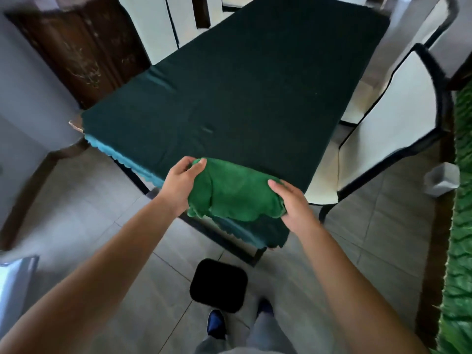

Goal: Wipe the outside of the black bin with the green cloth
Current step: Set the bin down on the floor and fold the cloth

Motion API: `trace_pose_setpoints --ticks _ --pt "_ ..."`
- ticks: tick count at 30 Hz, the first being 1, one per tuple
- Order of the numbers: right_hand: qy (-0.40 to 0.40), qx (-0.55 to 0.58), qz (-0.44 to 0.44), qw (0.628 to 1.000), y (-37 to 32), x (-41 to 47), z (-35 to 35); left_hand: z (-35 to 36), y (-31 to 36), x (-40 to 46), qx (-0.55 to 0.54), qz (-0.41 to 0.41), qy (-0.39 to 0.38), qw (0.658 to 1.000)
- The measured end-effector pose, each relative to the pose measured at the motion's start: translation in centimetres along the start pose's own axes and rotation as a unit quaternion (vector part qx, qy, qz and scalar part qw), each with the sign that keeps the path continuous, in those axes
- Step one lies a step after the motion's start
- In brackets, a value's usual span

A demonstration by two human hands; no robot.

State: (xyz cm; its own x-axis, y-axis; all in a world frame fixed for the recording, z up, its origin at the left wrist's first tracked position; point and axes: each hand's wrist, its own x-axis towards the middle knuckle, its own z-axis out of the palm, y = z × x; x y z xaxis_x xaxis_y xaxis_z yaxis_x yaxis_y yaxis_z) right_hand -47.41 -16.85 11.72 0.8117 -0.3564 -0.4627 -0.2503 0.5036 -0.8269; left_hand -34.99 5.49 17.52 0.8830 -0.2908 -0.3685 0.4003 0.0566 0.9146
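Note:
The green cloth (235, 192) is bunched and folded between both hands, over the near edge of the table. My left hand (180, 183) grips its left end, thumb on top. My right hand (293, 204) holds its right end. The black bin (218, 288) stands on the tiled floor below the hands, just in front of my feet, seen from above as a dark rounded square. Neither hand touches the bin.
A table with a dark green cover (242, 85) fills the middle. White chairs with black frames (390, 111) stand along its right side and far end. A small grey bin (441, 178) sits by green turf (459, 226) at right. A dark wooden cabinet (76, 47) stands far left.

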Motion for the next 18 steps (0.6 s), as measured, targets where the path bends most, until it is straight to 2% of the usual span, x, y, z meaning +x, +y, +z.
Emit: trace_pose_setpoints --ticks 4,7,10,13,18 --pt "-0.018 -0.034 0.021 0.999 -2.5 7.0 -0.8 0.1 -2.9 5.2 0.009 -0.042 0.063 0.997" --pt "-0.016 -0.126 0.043 0.991 -2.6 11.8 -1.0 0.1 -5.5 8.1 0.021 -0.055 0.128 0.990" --pt "-0.026 -0.213 0.058 0.975 -1.9 16.2 -1.9 0.0 -7.9 11.3 0.093 -0.084 0.174 0.977" --pt "-0.036 -0.289 0.061 0.955 -1.2 19.3 -3.0 -0.2 -9.6 13.6 0.169 -0.093 0.199 0.961" --pt "-0.018 -0.403 0.035 0.914 -0.1 21.1 -4.4 -0.4 -11.6 15.7 0.306 -0.116 0.182 0.927"
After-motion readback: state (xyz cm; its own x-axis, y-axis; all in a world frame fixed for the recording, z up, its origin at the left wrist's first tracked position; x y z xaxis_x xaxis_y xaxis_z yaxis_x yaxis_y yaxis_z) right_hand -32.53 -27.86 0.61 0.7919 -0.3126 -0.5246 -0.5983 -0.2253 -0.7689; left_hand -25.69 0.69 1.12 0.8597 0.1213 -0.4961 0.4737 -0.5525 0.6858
